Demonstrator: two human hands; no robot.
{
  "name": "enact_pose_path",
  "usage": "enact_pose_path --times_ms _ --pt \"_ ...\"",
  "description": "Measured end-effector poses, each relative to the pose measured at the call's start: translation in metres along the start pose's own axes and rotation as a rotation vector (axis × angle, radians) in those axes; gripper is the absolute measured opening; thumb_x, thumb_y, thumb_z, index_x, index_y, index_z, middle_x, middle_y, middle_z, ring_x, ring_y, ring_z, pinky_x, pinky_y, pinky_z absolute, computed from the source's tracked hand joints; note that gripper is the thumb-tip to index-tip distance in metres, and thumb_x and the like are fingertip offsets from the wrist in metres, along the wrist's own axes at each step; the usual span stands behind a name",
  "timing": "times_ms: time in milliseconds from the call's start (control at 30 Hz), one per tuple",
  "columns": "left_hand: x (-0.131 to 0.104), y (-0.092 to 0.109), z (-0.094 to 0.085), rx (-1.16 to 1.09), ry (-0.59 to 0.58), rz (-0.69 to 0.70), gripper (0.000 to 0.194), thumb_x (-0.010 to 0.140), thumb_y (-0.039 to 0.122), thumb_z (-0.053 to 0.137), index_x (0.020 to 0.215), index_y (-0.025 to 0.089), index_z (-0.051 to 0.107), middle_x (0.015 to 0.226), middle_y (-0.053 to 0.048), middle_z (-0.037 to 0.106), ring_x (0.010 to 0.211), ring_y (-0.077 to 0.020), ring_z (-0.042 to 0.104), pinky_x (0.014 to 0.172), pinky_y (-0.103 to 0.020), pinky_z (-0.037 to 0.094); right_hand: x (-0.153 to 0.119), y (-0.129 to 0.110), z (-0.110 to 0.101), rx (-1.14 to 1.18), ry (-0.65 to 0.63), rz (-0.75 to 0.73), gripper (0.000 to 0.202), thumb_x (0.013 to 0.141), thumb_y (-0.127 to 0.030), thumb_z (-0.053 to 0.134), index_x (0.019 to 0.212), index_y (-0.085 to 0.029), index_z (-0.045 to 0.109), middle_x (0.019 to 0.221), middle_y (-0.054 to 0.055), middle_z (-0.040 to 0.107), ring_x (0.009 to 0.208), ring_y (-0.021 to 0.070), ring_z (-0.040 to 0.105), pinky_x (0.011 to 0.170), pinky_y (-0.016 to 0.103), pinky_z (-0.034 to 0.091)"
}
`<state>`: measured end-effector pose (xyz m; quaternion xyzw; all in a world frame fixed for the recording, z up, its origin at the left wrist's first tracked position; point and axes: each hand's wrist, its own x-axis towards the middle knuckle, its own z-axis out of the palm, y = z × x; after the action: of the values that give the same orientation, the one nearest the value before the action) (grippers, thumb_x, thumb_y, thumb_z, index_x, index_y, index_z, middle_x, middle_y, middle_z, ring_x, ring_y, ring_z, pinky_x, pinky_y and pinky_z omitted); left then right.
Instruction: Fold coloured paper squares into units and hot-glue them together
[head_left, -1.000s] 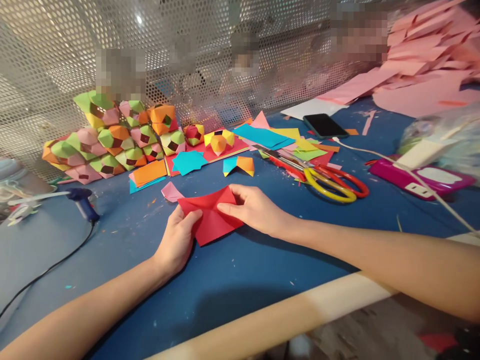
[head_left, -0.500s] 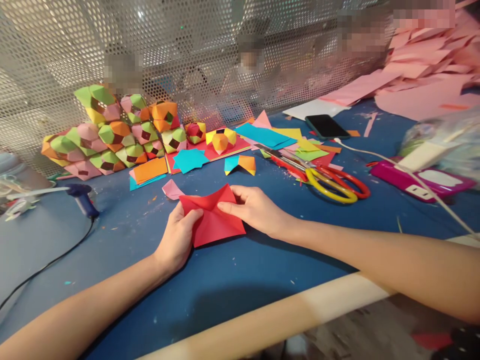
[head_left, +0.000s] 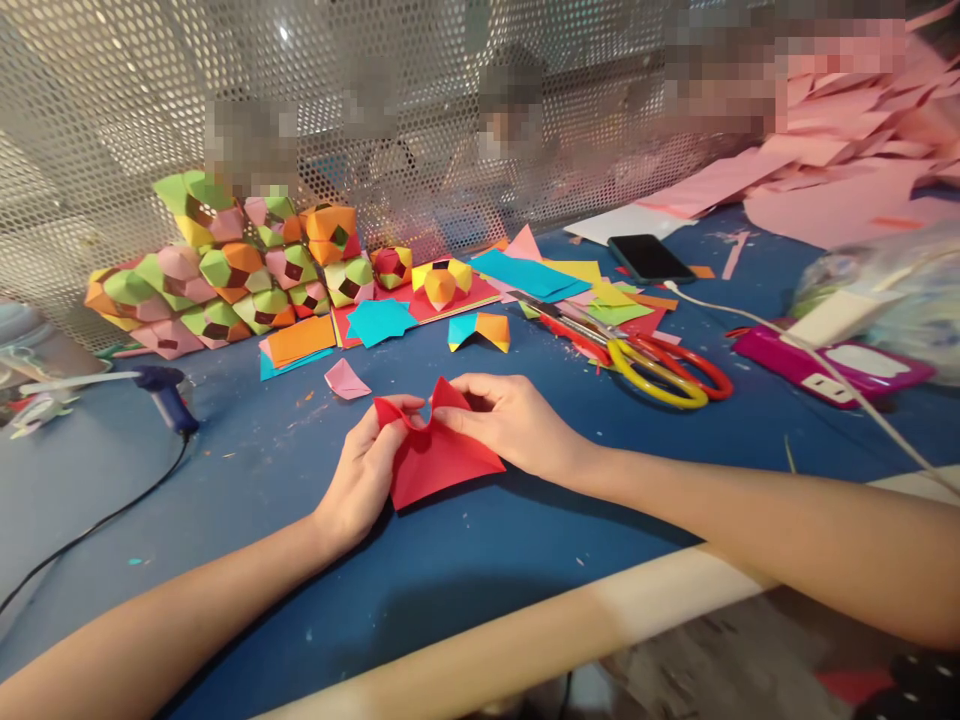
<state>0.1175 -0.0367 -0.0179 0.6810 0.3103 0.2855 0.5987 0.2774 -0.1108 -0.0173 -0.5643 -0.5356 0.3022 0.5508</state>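
Note:
A red paper sheet is held between both hands above the blue table, its far edge pinched inward into a dip. My left hand grips the sheet's left side, thumb on top. On the right side, my right hand pinches it between thumb and fingers. Just beyond the sheet lies a small folded pink piece. Farther back stands a folded blue and orange piece.
Folded paper balls are stacked at the back left against a perforated metal screen. A glue gun lies left. Scissors, a phone, a magenta power strip and pink paper sheets are right.
Both hands have bent the red sheet's far edge inward, so its two far corners now stand up. The sheet has shifted slightly right and nearer, uncovering the small pink piece.

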Motion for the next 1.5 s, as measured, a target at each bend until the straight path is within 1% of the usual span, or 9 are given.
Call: enact_pose_path --times_ms 200,367,467,767,967,1100,1233,1333,1500 --pt "-0.007 0.006 0.002 0.087 -0.099 0.044 0.029 0.088 0.038 0.048 0.109 0.021 0.058 0.099 -0.003 0.063 0.088 -0.0164 0.055 0.076 -0.026 0.045 -0.001 -0.003 0.0 -0.078 0.038 -0.01 0.018 0.075 -0.032 0.065 0.072 -0.016 0.056 0.065 -0.002 0.056 0.058 0.0097 0.049 0.053 0.021 0.04" --pt "-0.008 0.006 0.002 0.133 -0.125 0.019 0.025 0.086 0.041 0.051 0.095 0.019 0.058 0.081 0.001 0.057 0.071 -0.011 0.049 0.062 -0.02 0.042 -0.004 -0.005 0.0 -0.061 -0.003 -0.059 0.017 0.077 -0.031 0.063 0.07 -0.016 0.059 0.064 -0.002 0.058 0.058 0.0086 0.049 0.053 0.02 0.04" --pt "-0.009 0.005 0.002 0.149 -0.139 0.029 0.023 0.087 0.041 0.051 0.094 0.019 0.056 0.08 0.002 0.055 0.07 -0.0098 0.047 0.061 -0.019 0.041 -0.005 -0.006 -0.001 -0.058 -0.013 -0.064 0.016 0.078 -0.03 0.062 0.07 -0.015 0.06 0.065 -0.002 0.06 0.059 0.0087 0.051 0.054 0.019 0.041" --pt "-0.008 0.004 0.003 0.23 -0.128 0.067 0.022 0.087 0.039 0.05 0.089 0.019 0.057 0.08 0.002 0.056 0.07 -0.0098 0.047 0.062 -0.019 0.041 -0.004 -0.006 -0.001 -0.036 -0.054 -0.063 0.015 0.079 -0.029 0.061 0.074 -0.015 0.06 0.068 -0.001 0.061 0.063 0.0099 0.053 0.058 0.02 0.044" --pt "-0.007 0.006 0.003 0.228 -0.104 0.082 0.02 0.086 0.038 0.053 0.088 0.019 0.059 0.079 0.003 0.057 0.07 -0.009 0.048 0.062 -0.018 0.04 -0.01 -0.013 -0.003 -0.041 -0.103 -0.087 0.019 0.086 -0.029 0.052 0.075 -0.015 0.06 0.071 -0.001 0.061 0.067 0.0097 0.054 0.062 0.02 0.044" --pt "-0.009 0.009 0.004 0.207 -0.09 0.052 0.022 0.086 0.039 0.052 0.087 0.018 0.057 0.077 0.003 0.056 0.067 -0.0088 0.047 0.059 -0.018 0.04 -0.011 -0.014 -0.002 -0.165 -0.104 -0.173 0.018 0.084 -0.031 0.055 0.079 -0.015 0.06 0.074 0.0 0.059 0.067 0.0104 0.052 0.061 0.021 0.042" --pt "-0.009 0.01 0.006 0.195 -0.075 0.021 0.024 0.085 0.04 0.053 0.085 0.017 0.057 0.074 0.004 0.055 0.065 -0.0088 0.047 0.057 -0.018 0.04 -0.009 -0.009 0.0 -0.3 -0.004 -0.307 0.008 0.08 -0.02 0.057 0.076 -0.014 0.06 0.072 0.0 0.06 0.066 0.0104 0.053 0.063 0.022 0.042" --pt "-0.008 0.01 0.006 0.206 -0.066 -0.006 0.024 0.084 0.04 0.054 0.084 0.017 0.058 0.074 0.003 0.056 0.064 -0.0087 0.047 0.056 -0.018 0.04 -0.009 -0.005 0.0 -0.357 0.028 -0.385 0.011 0.081 -0.014 0.054 0.072 -0.015 0.06 0.069 0.0 0.062 0.062 0.0095 0.054 0.062 0.021 0.042" --pt "-0.006 0.008 0.006 0.201 -0.062 -0.016 0.024 0.083 0.04 0.054 0.084 0.017 0.058 0.075 0.003 0.057 0.065 -0.0095 0.049 0.056 -0.018 0.04 -0.009 -0.003 -0.003 -0.469 0.018 -0.49 0.007 0.081 -0.017 0.055 0.077 -0.015 0.061 0.072 0.002 0.064 0.064 0.0112 0.055 0.062 0.023 0.043"
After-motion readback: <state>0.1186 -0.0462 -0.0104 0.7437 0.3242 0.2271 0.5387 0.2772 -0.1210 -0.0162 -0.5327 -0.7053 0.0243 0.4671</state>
